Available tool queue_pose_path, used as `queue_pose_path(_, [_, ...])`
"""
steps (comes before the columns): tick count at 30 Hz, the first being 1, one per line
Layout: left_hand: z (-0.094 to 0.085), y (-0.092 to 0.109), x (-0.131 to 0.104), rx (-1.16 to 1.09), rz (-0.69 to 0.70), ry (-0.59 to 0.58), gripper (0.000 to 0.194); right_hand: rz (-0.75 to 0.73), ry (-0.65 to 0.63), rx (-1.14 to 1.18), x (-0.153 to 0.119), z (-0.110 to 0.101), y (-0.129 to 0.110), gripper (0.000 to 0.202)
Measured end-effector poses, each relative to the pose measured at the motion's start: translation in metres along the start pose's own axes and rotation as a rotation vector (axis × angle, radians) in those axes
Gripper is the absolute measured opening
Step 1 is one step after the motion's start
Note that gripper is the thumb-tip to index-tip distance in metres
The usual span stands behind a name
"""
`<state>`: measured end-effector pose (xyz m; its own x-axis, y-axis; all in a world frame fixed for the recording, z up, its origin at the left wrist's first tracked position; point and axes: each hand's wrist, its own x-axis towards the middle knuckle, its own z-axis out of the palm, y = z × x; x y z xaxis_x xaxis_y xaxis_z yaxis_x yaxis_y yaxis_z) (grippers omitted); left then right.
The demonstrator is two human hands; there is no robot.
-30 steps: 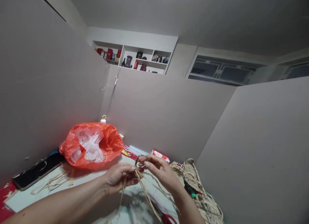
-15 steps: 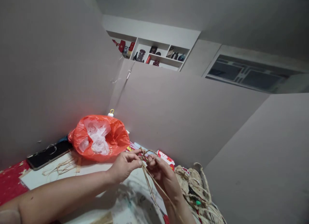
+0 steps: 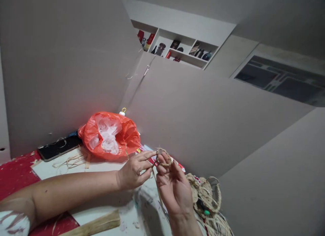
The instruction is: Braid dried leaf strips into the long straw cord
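A small braided ring of straw-coloured fibre [image 3: 164, 150] is held up between both hands above the white board. My left hand [image 3: 137, 170] pinches its left edge with the fingertips. My right hand [image 3: 174, 187], palm turned up, holds the ring from the right, with fingertips at its loop. Thin loose strands [image 3: 157, 188] hang down from the ring beside the right palm. Where the fingers meet the fibre, fine details are too small to tell.
A red plastic bag [image 3: 88, 134] with white plastic inside stands at the wall. Left of it lies a black phone [image 3: 59, 148], near loose strands [image 3: 72, 160]. A dry husk strip [image 3: 96, 224] lies in front. Coiled braided cord [image 3: 212, 195] is piled at right.
The view has shifted, moving the surroundings. My right hand has turned its palm upward and its fingers have spread more. The ring now shows as a rounder loop, and the husk strip is more visible.
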<state>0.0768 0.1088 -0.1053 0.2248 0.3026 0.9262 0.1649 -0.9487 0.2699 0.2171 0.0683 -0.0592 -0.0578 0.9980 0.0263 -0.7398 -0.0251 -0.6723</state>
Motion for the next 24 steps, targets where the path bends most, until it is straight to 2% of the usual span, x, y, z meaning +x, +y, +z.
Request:
queue_pose_path(4, [0.000, -0.002, -0.001, -0.041, -0.047, -0.054, 0.017, -0.065, 0.033, -0.133, 0.004, -0.003, 0.007, 0.025])
queue_pose_path(8, [0.002, 0.002, -0.002, -0.165, -0.205, -0.028, 0.016, -0.050, 0.055, -0.200, 0.008, -0.010, 0.010, 0.032])
queue_pose_path(10, [0.003, 0.002, -0.003, -0.193, -0.221, -0.041, 0.016, -0.045, 0.087, -0.235, 0.009, -0.012, 0.011, 0.032])
queue_pose_path(18, [0.000, -0.010, -0.009, 0.014, 0.028, -0.188, 0.016, -0.129, 0.080, -0.475, 0.013, -0.015, 0.013, 0.029])
queue_pose_path(24, [-0.001, -0.017, -0.008, 0.261, 0.200, -0.404, 0.021, -0.201, 0.125, -0.518, 0.014, -0.018, 0.019, 0.026])
